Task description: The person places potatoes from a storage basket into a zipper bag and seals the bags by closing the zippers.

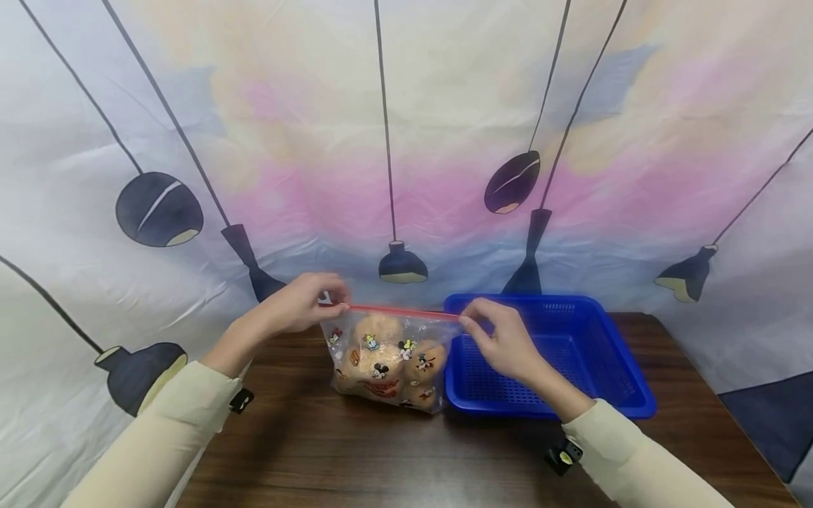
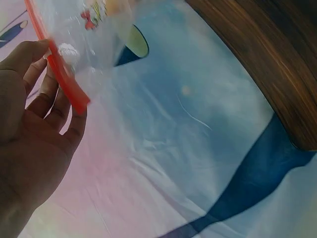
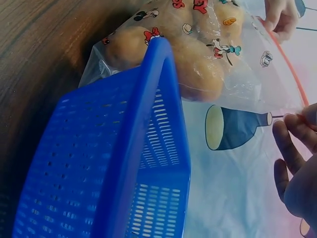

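Observation:
A clear zip bag (image 1: 346, 356) printed with cartoon characters stands on the dark table, holding several round tan-brown items (image 1: 381, 356) that look like potatoes or bread rolls. Its red zip strip (image 1: 403, 312) runs straight across the top. At the strip's left end, my left hand (image 1: 301, 300) pinches it between thumb and fingers; the left wrist view shows the red strip (image 2: 64, 79) against the fingers. My right hand (image 1: 504, 339) pinches the opposite end of the strip with thumb and index finger. In the right wrist view several round items (image 3: 198, 69) show through the plastic.
Right beside the bag, a blue perforated plastic basket (image 1: 549, 409) sits on the wooden table (image 1: 406, 458). My right forearm passes over the basket's front rim. A cloth backdrop (image 1: 406, 141) printed with hanging lamps rises behind the table.

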The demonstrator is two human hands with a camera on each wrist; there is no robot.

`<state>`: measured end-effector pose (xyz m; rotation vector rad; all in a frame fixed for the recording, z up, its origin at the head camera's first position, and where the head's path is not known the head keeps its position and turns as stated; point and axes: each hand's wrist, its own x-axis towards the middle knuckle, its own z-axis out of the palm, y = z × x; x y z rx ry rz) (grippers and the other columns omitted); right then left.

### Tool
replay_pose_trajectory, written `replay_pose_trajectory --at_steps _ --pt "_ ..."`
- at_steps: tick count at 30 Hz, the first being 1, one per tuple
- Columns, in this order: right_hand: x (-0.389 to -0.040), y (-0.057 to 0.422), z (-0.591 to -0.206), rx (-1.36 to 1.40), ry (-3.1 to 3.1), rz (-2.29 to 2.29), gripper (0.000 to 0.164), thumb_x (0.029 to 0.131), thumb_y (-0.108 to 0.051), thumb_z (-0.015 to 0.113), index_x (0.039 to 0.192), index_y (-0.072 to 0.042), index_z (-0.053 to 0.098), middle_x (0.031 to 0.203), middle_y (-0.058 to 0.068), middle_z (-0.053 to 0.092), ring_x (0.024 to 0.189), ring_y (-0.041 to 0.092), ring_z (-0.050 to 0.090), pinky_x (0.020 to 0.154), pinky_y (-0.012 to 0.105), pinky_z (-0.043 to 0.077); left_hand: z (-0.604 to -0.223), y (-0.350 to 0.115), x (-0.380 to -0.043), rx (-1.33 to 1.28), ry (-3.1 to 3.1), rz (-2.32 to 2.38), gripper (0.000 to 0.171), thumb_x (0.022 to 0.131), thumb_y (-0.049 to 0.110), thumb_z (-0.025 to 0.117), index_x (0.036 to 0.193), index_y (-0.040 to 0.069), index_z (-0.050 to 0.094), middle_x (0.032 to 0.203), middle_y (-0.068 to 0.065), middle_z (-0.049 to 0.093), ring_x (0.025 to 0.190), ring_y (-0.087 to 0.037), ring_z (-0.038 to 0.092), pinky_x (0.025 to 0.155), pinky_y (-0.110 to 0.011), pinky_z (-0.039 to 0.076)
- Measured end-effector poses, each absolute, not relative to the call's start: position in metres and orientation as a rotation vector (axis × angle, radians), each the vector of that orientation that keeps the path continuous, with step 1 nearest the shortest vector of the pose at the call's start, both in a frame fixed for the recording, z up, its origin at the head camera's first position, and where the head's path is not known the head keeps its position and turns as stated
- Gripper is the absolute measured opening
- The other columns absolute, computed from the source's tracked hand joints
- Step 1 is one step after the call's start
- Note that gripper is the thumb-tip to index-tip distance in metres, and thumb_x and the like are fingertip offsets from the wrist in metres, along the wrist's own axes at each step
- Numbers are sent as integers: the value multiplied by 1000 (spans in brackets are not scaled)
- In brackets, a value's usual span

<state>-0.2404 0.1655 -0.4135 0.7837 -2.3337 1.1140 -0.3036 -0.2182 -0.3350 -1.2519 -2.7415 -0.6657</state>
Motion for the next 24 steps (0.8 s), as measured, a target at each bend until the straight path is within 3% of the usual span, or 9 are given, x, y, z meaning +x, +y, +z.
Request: replay_pose_trajectory --at_steps 10,20,24 --pt "-241 172 -416 776 -2322 1136 11 107 -18 67 99 -19 74 91 -5 72 81 9 65 68 44 58 -338 -243 -301 -1158 -2735 -692 12 100 8 72 96 19 73 89 9 64 82 -9 62 72 -32 59" --pt "-244 171 -420 746 -2310 1222 12 108 -19 65 100 -18 74 89 -6 73 79 10 67 69 34 58 -346 -253 -298 -1076 -2720 -732 5 101 12 73 96 13 73 87 8 63 75 -10 59 65 -29 53" --pt "-245 169 -423 693 -2305 1426 15 110 -22 61 104 -15 73 90 2 73 81 20 71 72 35 62 -365 -255 -298 -954 -2673 -794 5 102 16 72 101 11 73 87 7 66 74 -10 60 65 -28 53"
